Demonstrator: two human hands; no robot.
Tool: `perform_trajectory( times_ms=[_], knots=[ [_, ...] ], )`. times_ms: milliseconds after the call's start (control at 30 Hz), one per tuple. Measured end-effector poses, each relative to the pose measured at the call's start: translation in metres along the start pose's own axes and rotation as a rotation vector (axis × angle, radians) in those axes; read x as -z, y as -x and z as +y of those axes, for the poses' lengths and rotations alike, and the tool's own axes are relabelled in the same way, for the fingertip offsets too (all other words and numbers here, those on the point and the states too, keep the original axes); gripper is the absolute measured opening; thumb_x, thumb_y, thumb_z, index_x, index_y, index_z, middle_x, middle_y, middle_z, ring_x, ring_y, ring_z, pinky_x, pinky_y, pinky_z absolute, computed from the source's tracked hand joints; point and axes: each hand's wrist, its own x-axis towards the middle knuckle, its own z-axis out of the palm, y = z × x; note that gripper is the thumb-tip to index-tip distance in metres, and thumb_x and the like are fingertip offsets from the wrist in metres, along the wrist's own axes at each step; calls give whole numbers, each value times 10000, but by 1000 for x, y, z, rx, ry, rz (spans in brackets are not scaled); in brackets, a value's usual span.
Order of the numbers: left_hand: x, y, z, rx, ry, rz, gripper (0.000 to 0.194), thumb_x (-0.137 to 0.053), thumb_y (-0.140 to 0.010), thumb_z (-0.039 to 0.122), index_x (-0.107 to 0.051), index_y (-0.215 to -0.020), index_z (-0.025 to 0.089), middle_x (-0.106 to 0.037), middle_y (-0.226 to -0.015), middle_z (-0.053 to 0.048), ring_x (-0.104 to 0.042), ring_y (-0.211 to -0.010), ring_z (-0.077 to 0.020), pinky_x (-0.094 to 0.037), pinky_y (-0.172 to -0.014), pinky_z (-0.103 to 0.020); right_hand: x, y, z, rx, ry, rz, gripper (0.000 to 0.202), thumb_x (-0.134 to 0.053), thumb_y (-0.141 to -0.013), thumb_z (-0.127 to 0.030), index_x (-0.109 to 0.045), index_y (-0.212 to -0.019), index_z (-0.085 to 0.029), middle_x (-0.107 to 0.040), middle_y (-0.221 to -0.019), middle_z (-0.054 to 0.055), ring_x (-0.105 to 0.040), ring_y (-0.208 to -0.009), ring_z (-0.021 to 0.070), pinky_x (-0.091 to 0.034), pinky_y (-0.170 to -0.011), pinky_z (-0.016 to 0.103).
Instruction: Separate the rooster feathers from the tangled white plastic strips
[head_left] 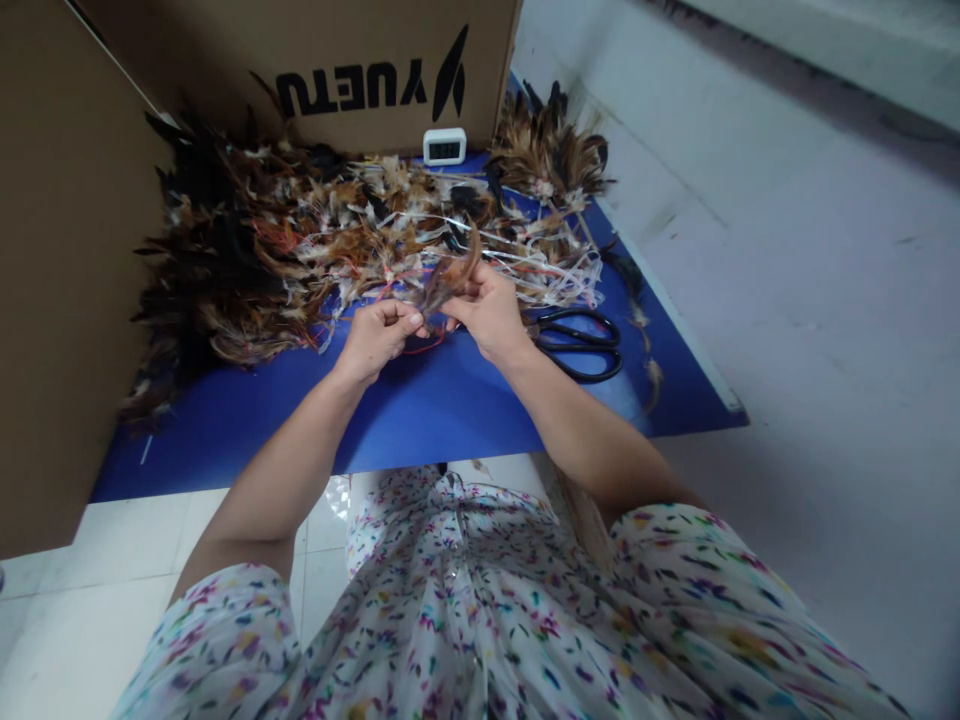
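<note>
Between my two hands is a small bunch of brown feathers (448,284), held above the front of the blue tabletop (457,400). My left hand (377,338) pinches its lower end between thumb and fingers. On the other side, my right hand (489,308) has its fingers closed around the feathers. A thin red string (426,348) hangs just below my fingertips. Black-handled scissors (581,345) lie beside my right wrist, their blades mostly hidden by it. Behind my hands spreads a big pile of brown, black and white feathers (300,240), mixed with red and white strings.
A fuller feather bundle (551,145) sits at the back right. Near it stands a small white digital clock (445,147). Cardboard boxes (360,50) close off the back and left. A wall (810,250) runs along the right, with loose feathers (637,310) near that edge.
</note>
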Motion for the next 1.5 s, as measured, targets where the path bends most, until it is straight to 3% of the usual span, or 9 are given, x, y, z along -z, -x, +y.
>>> perform_trajectory(
  times_ms=[267,533,733,833,900,1033,1133,1267,1500],
  knots=[
    [0,1,0,27,-45,7,474,-868,-593,549,-626,-676,149,-690,-633,-28,-365,-358,-23,-245,-347,-190,-1,0,2,10,30,-34,526,-828,-691,-493,-580,-1085,-247,-689,-832,-23,-630,-633,127,-566,-553,278],
    [0,0,-1,9,-2,-1,482,-891,-573,552,-635,-646,150,-679,-607,-23,-370,-345,-25,-250,-332,-190,-10,6,-7,-44,29,16,470,-851,-663,-422,-554,-987,-251,-658,-763,-43,-575,-569,104,-527,-526,256],
    [4,-3,-1,-21,59,21,436,-897,-620,484,-626,-709,155,-682,-627,-10,-397,-349,-28,-261,-338,-183,3,0,-14,25,76,49,311,-784,-764,-416,-605,-950,-243,-646,-839,-3,-623,-731,143,-511,-590,263],
    [7,-7,-1,-39,110,100,398,-884,-664,431,-592,-702,163,-680,-632,2,-405,-357,-25,-289,-351,-176,21,-5,-16,121,298,47,117,-704,-823,-283,-654,-898,-210,-665,-816,10,-621,-751,147,-510,-673,285],
    [10,-9,-1,-50,137,146,387,-881,-677,407,-579,-695,166,-671,-623,13,-394,-356,-22,-303,-356,-176,30,-6,-19,163,556,-53,31,-671,-816,-181,-685,-843,-186,-676,-791,18,-612,-739,147,-499,-730,303],
    [14,-12,-1,-73,165,186,367,-881,-685,381,-584,-685,166,-662,-622,23,-386,-358,-21,-315,-360,-181,32,1,-26,154,1054,-327,153,-610,-839,-97,-742,-879,-164,-724,-933,73,-643,-843,190,-471,-790,331],
    [16,-12,-2,-54,150,193,343,-869,-711,362,-587,-687,167,-654,-628,28,-389,-363,-21,-310,-359,-182,24,9,-33,122,1316,-419,232,-559,-895,-114,-760,-1001,-165,-727,-1089,120,-657,-974,258,-460,-784,359],
    [16,-13,-4,-50,138,197,344,-868,-716,366,-590,-685,167,-650,-625,27,-395,-365,-22,-322,-363,-179,17,14,-37,107,1491,-486,268,-504,-962,-171,-750,-1063,-143,-700,-1178,162,-673,-988,301,-462,-758,387],
    [16,-14,-4,-41,107,212,377,-886,-677,421,-605,-700,171,-655,-616,27,-399,-369,-23,-337,-368,-171,7,14,-35,67,1575,-520,401,-360,-982,-107,-682,-1215,-56,-681,-1184,241,-688,-988,352,-484,-789,450]
  ],
)
